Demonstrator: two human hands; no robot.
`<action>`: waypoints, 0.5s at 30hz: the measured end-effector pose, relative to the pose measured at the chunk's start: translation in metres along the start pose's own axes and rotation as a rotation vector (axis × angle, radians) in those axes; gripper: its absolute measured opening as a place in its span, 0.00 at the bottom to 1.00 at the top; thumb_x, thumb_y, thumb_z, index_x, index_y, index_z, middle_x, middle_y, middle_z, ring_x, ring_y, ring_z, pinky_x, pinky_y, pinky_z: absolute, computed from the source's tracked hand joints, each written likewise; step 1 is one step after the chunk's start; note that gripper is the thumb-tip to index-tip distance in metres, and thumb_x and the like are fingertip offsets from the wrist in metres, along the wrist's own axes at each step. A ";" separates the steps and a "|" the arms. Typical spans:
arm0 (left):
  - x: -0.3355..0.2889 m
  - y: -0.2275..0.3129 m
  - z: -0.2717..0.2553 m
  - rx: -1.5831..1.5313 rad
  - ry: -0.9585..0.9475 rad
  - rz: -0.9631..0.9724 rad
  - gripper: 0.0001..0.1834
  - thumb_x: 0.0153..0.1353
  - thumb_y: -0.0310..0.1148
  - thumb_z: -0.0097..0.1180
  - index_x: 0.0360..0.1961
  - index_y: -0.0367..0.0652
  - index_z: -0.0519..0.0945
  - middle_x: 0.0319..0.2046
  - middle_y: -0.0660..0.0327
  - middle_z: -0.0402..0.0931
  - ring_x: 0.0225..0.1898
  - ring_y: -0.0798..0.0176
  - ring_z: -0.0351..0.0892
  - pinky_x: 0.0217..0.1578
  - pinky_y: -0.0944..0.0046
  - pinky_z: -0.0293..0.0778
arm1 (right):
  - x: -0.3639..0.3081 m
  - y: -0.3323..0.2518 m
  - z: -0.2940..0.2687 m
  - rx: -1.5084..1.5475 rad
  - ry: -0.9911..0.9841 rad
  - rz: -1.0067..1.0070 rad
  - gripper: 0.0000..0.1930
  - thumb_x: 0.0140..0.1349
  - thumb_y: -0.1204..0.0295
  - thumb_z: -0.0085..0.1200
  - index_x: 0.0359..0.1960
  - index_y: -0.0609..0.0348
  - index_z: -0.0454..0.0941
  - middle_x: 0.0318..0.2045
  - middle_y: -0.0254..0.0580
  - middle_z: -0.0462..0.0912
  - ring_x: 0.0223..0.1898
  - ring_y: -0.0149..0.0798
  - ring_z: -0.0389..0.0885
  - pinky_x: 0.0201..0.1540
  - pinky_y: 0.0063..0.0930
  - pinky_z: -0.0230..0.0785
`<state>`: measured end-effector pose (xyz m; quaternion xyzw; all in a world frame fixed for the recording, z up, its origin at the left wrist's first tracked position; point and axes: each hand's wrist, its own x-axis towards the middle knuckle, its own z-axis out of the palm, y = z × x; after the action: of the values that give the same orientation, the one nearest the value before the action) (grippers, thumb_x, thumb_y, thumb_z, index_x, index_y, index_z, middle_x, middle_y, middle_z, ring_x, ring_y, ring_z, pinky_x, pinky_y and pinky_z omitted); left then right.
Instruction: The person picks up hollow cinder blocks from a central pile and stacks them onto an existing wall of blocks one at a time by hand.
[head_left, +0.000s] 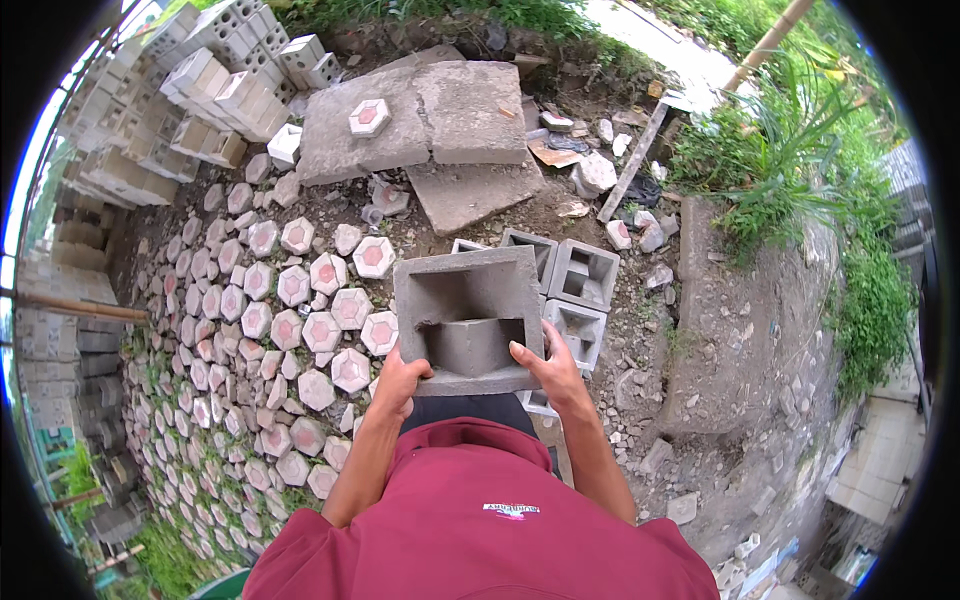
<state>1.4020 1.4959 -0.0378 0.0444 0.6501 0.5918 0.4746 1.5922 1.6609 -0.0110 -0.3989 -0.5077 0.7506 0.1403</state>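
A square grey concrete ventilation block (470, 345) is held up in front of my body, its hollow openings facing me. My left hand (399, 378) grips its lower left corner, with the thumb over the face of the block. At the lower right side my right hand (552, 372) grips it too, thumb pressed on the front edge. The fingers behind the block are hidden. Just beyond and to the right, several similar grey blocks (586, 274) lie on the ground, partly covered by the held one.
Hexagonal pavers (292, 286) with reddish centres cover the ground at left. Stacked hollow blocks (215, 90) stand at the far left. Broken concrete slabs (475, 110) lie ahead, with one paver on top. Rubble and a narrow plank (635, 165) are at right, near green plants (770, 150).
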 end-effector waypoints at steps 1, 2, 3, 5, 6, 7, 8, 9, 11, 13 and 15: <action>-0.009 -0.001 -0.017 -0.033 0.022 -0.019 0.36 0.41 0.18 0.51 0.59 0.35 0.67 0.40 0.59 0.73 0.41 0.63 0.71 0.44 0.67 0.68 | -0.001 0.000 0.016 -0.043 -0.074 0.022 0.41 0.56 0.61 0.66 0.64 0.71 0.58 0.54 0.51 0.73 0.55 0.39 0.72 0.58 0.31 0.64; -0.020 0.002 -0.031 -0.042 0.027 0.002 0.38 0.41 0.18 0.51 0.61 0.35 0.66 0.43 0.58 0.73 0.43 0.63 0.71 0.46 0.68 0.67 | 0.002 0.003 0.029 0.003 -0.114 -0.001 0.39 0.55 0.66 0.66 0.63 0.70 0.59 0.51 0.49 0.75 0.52 0.38 0.74 0.56 0.30 0.66; -0.027 0.003 -0.041 -0.075 0.058 0.029 0.39 0.41 0.19 0.51 0.62 0.35 0.64 0.45 0.58 0.73 0.44 0.63 0.71 0.47 0.68 0.67 | 0.008 0.001 0.042 0.050 -0.154 -0.028 0.37 0.54 0.70 0.65 0.63 0.70 0.60 0.49 0.47 0.77 0.49 0.36 0.76 0.53 0.29 0.68; -0.049 0.010 -0.066 -0.110 0.113 0.028 0.44 0.42 0.18 0.51 0.67 0.37 0.59 0.48 0.57 0.72 0.47 0.64 0.70 0.49 0.68 0.67 | 0.017 -0.005 0.067 -0.007 -0.261 0.049 0.36 0.53 0.72 0.65 0.62 0.70 0.61 0.48 0.46 0.77 0.48 0.35 0.76 0.53 0.29 0.69; -0.061 0.011 -0.076 -0.164 0.151 0.053 0.44 0.43 0.18 0.50 0.68 0.38 0.58 0.49 0.57 0.72 0.47 0.64 0.71 0.49 0.67 0.67 | 0.021 -0.006 0.082 -0.021 -0.288 0.104 0.36 0.52 0.75 0.64 0.62 0.69 0.61 0.48 0.46 0.78 0.48 0.35 0.77 0.52 0.29 0.69; -0.072 0.007 -0.089 -0.215 0.206 0.100 0.44 0.44 0.18 0.50 0.68 0.38 0.57 0.49 0.57 0.72 0.47 0.64 0.71 0.49 0.67 0.68 | 0.021 -0.017 0.105 -0.049 -0.333 0.113 0.34 0.52 0.77 0.63 0.61 0.68 0.63 0.46 0.45 0.78 0.46 0.35 0.77 0.51 0.29 0.69; -0.079 0.007 -0.100 -0.256 0.247 0.151 0.44 0.45 0.17 0.50 0.69 0.39 0.57 0.49 0.56 0.72 0.47 0.63 0.72 0.49 0.67 0.68 | 0.031 -0.014 0.119 -0.108 -0.389 0.078 0.33 0.51 0.78 0.62 0.60 0.68 0.65 0.46 0.44 0.78 0.46 0.35 0.78 0.51 0.30 0.69; -0.085 0.007 -0.111 -0.274 0.268 0.169 0.44 0.45 0.17 0.49 0.69 0.38 0.56 0.49 0.56 0.72 0.47 0.63 0.72 0.49 0.67 0.69 | 0.036 -0.016 0.134 -0.134 -0.428 0.080 0.33 0.51 0.78 0.62 0.60 0.68 0.65 0.46 0.44 0.78 0.45 0.35 0.78 0.51 0.30 0.69; -0.094 0.009 -0.138 -0.316 0.331 0.228 0.45 0.45 0.17 0.49 0.69 0.38 0.55 0.50 0.55 0.72 0.48 0.63 0.72 0.49 0.67 0.69 | 0.045 -0.021 0.174 -0.187 -0.503 0.097 0.32 0.51 0.78 0.61 0.60 0.67 0.66 0.47 0.43 0.78 0.47 0.34 0.77 0.52 0.30 0.68; -0.103 0.007 -0.170 -0.348 0.417 0.277 0.45 0.45 0.16 0.49 0.69 0.38 0.55 0.50 0.55 0.72 0.48 0.63 0.72 0.49 0.67 0.69 | 0.051 -0.019 0.218 -0.255 -0.565 0.085 0.33 0.50 0.79 0.61 0.60 0.67 0.66 0.47 0.42 0.78 0.47 0.34 0.76 0.52 0.31 0.68; -0.109 0.014 -0.207 -0.373 0.482 0.329 0.46 0.44 0.16 0.48 0.70 0.38 0.54 0.50 0.56 0.72 0.48 0.63 0.71 0.47 0.67 0.69 | 0.061 -0.017 0.261 -0.335 -0.653 0.007 0.30 0.57 0.71 0.61 0.61 0.66 0.66 0.49 0.40 0.78 0.51 0.35 0.75 0.55 0.32 0.67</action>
<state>1.3158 1.2818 0.0035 -0.0800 0.6084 0.7624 0.2055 1.3565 1.5358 0.0194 -0.1574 -0.6400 0.7455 -0.0990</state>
